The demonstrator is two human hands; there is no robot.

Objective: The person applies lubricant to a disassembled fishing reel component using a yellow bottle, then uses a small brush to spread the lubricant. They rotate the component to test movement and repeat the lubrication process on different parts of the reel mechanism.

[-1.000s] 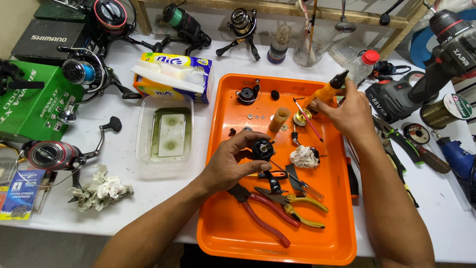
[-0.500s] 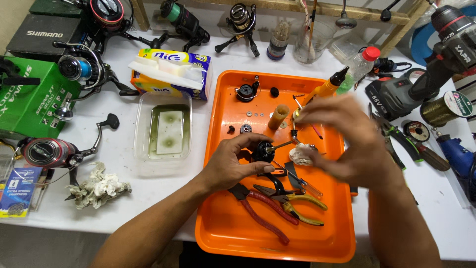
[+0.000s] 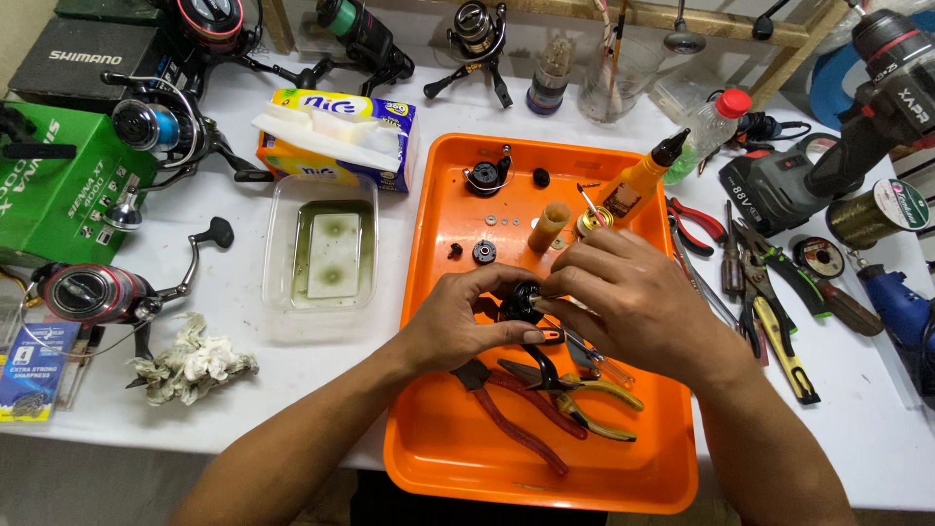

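Head view: my left hand [image 3: 458, 326] and right hand [image 3: 623, 297] meet palms-down over the orange tray [image 3: 438, 458], both grips pinched closed on the black reel part [image 3: 519, 302] between them

White table [image 3: 243, 409], orange tray [image 3: 438, 468]

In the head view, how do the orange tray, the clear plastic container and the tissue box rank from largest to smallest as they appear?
1. Orange tray, clearly largest.
2. Clear plastic container and tissue box look about alike; the box lies farther from the camera, so I leave them unranked.
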